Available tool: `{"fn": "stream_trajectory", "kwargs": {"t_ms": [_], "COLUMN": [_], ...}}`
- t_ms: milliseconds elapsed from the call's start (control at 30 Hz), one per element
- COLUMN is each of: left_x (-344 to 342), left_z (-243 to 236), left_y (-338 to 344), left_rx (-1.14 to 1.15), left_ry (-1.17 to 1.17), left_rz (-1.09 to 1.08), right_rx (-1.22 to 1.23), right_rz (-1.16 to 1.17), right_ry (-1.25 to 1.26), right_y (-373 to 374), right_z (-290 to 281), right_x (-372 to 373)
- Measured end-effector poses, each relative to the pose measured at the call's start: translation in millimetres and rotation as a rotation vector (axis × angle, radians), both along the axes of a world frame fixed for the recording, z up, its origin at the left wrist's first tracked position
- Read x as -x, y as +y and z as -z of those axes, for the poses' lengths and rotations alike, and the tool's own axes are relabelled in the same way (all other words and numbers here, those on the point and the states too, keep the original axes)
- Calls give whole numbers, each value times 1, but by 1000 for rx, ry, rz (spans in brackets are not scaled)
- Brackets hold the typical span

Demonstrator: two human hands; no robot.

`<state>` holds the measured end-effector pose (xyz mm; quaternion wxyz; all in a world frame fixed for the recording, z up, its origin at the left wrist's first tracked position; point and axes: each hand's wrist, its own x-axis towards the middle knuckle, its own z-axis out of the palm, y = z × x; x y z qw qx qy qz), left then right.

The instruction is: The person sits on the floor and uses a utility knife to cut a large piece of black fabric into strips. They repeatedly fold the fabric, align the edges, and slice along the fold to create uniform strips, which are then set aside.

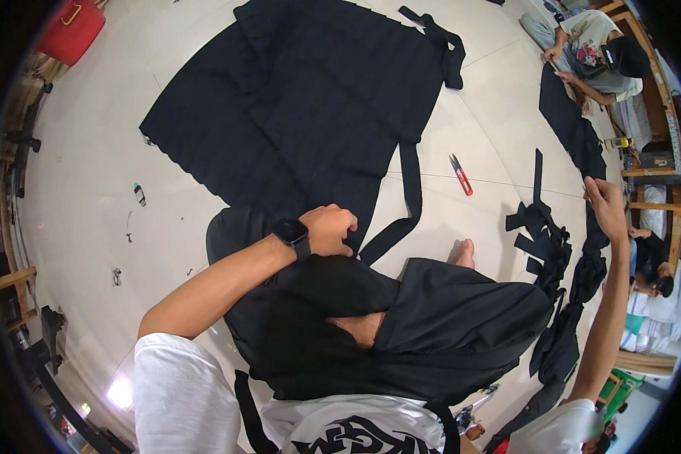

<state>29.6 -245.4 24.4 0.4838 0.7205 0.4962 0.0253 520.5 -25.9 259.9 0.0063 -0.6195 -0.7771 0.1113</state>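
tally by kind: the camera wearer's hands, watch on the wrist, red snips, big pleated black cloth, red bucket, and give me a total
Hands: 2 (left hand, right hand)
Watch: 1
Red snips: 1
Pleated black cloth: 1, as far as the folds show
Red bucket: 1
Total: 6

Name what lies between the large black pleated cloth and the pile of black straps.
Head view: a strap beside the cloth, then red snips on the floor.
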Motion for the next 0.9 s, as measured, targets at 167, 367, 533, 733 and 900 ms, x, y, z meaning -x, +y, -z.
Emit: {"fn": "stream_trajectory", "kwargs": {"t_ms": [167, 367, 533, 733, 900], "left_x": [-8, 22, 36, 31, 7], "left_z": [5, -16, -55, -67, -63], "left_y": [15, -3, -17, -24, -35], "left_rx": [127, -189, -171, 17, -1], "left_ry": [129, -156, -197, -258, -177], "left_rz": [298, -73, -332, -369, -180], "right_rx": [67, 43, 103, 153, 74], "right_rz": [20, 3, 32, 84, 51], "right_ry": [123, 356, 522, 783, 766], "right_y": [-10, -27, -34, -51, -65], "right_z": [-4, -18, -15, -16, -29], "right_x": [16, 6, -8, -7, 11]}}
